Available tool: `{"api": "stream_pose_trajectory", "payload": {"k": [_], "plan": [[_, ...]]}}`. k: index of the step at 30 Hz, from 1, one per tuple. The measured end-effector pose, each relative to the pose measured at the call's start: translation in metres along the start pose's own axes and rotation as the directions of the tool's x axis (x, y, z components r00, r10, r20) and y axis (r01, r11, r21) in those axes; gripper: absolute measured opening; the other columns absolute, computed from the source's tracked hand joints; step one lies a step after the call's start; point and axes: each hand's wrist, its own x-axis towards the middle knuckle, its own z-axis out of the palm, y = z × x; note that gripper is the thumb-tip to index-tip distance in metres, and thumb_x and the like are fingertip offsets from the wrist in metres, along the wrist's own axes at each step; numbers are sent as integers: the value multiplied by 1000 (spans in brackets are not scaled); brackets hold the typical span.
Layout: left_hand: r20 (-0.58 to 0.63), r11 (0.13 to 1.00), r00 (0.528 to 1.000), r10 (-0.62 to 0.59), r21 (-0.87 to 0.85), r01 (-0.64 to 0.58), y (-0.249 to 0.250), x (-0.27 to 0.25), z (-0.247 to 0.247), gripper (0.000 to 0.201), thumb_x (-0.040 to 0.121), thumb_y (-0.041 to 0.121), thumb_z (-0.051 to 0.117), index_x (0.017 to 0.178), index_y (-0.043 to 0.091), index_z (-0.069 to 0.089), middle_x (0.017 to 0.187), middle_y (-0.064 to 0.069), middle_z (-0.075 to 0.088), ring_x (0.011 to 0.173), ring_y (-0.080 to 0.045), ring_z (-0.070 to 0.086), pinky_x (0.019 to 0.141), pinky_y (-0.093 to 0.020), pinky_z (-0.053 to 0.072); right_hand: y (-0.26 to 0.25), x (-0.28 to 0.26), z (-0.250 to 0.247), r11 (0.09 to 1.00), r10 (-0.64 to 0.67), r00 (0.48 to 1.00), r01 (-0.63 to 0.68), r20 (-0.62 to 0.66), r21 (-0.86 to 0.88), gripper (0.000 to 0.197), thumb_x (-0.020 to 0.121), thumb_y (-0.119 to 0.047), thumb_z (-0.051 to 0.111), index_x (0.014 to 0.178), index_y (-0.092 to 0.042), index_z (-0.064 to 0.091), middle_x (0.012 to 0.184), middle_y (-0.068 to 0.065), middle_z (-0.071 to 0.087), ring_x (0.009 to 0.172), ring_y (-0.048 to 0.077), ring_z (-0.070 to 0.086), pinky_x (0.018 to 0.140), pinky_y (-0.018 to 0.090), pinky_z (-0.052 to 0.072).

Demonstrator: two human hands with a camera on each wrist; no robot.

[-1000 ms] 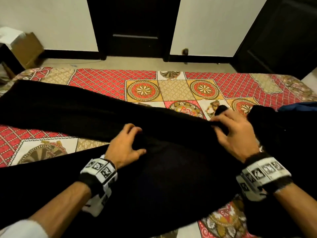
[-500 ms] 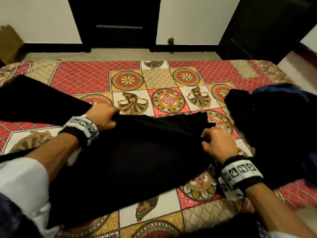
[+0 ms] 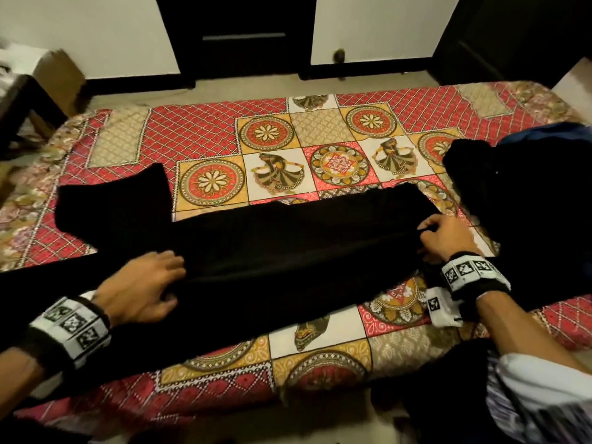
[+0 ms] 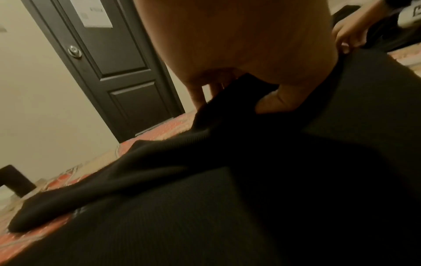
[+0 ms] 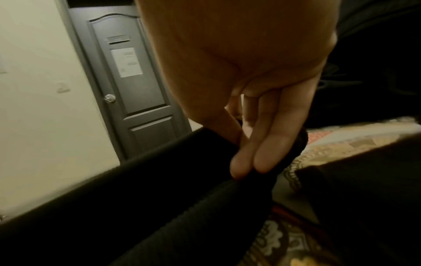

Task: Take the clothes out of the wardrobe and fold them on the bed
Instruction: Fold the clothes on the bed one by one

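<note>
Black garment (image 3: 288, 251) on bed (image 3: 224, 133), both hands (image 3: 137, 290) gripping it

We see pale walls (image 3: 96, 30) with a dark door (image 3: 243, 36), a beige floor (image 3: 250, 91), and a cardboard box (image 3: 59, 78) at far left.

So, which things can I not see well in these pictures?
- Black garment: its type is unclear; the cloth is too dark in the head view, and the left edge cuts it.
- Dark pile at right: single items cannot be separated.
- Left hand: motion blur in the head view; its palm hides the fingers from the wrist camera.
</note>
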Motion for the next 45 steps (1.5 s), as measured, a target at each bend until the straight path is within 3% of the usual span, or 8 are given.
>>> {"api": "stream_pose_trajectory", "payload": {"k": [7, 16, 20, 25, 29, 34, 39, 45], "plan": [[24, 999, 999, -27, 35, 26, 4, -23, 28, 49, 58, 44, 58, 95, 19, 76, 84, 6, 72, 75, -16, 70, 80, -31, 40, -10, 0, 6, 759, 194, 967, -256, 168, 598, 15, 94, -23, 66, 99, -9, 69, 96, 7, 70, 79, 20, 66, 56, 33, 57], [-122, 999, 992, 34, 26, -31, 27, -58, 10, 49, 66, 26, 55, 111, 14, 72, 96, 2, 71, 79, -19, 69, 76, -30, 47, 26, 20, 19, 904, 287, 940, -202, -185, 377, 23, 66, -47, 74, 77, -28, 80, 83, 2, 78, 88, 30, 73, 91, 47, 58], [-6, 996, 1000, 20, 89, -19, 49, -77, 35, 64, 42, 24, 74, 106, 15, 76, 95, 0, 72, 80, -19, 69, 80, -29, 44, 6, -16, 17, 962, 259, 954, -242, -149, 124, 22, 87, -23, 64, 92, -10, 81, 97, 18, 77, 87, 40, 67, 75, 32, 45], [42, 969, 968, -247, 26, 246, 47, -83, 27, 46, 75, 52, 46, 93, 21, 76, 84, 4, 68, 78, -22, 68, 66, -37, 52, -1, -24, 24, 963, 261, 948, -270, -185, -25, 23, 94, -13, 61, 105, 0, 76, 112, 25, 72, 109, 42, 66, 87, 36, 47], [112, 771, 782, -613, -128, 623, 40, -93, 25, 58, 95, 69, 30, 83, 23, 63, 88, -1, 70, 87, -29, 70, 69, -37, 52, -9, -34, 33, 946, 195, 959, -239, -206, -219, 44, 77, -30, 78, 115, -8, 69, 131, 23, 59, 118, 38, 57, 97, 42, 45], [161, 491, 516, -842, -170, 855, 23, -97, 24, 60, 88, 50, 66, 115, -1, 45, 107, -29, 66, 100, -50, 64, 78, -48, 51, -45, -65, 47, 813, -315, 933, 171, -175, -556, 66, 60, -19, 90, 117, 1, 60, 125, 32, 51, 114, 48, 51, 96, 55, 44], [93, 271, 330, -939, -386, 882, 3, -103, 20, 77, 82, 42, 74, 129, -4, 35, 104, -32, 65, 97, -52, 64, 76, -49, 50, -105, -148, 101, 577, -781, 608, 790, 143, -205, 34, 83, -33, 69, 114, -17, 70, 113, 6, 62, 102, 33, 61, 85, 44, 52], [199, 9, 86, -976, -357, 934, -27, -141, 19, 93, 80, 40, 76, 146, -6, 28, 119, -32, 62, 111, -50, 60, 85, -50, 49, -119, -238, 159, 290, -838, 290, 954, 463, -72, 62, 96, -64, 48, 147, -28, 52, 149, 4, 50, 128, 25, 51, 100, 43, 48]]}}
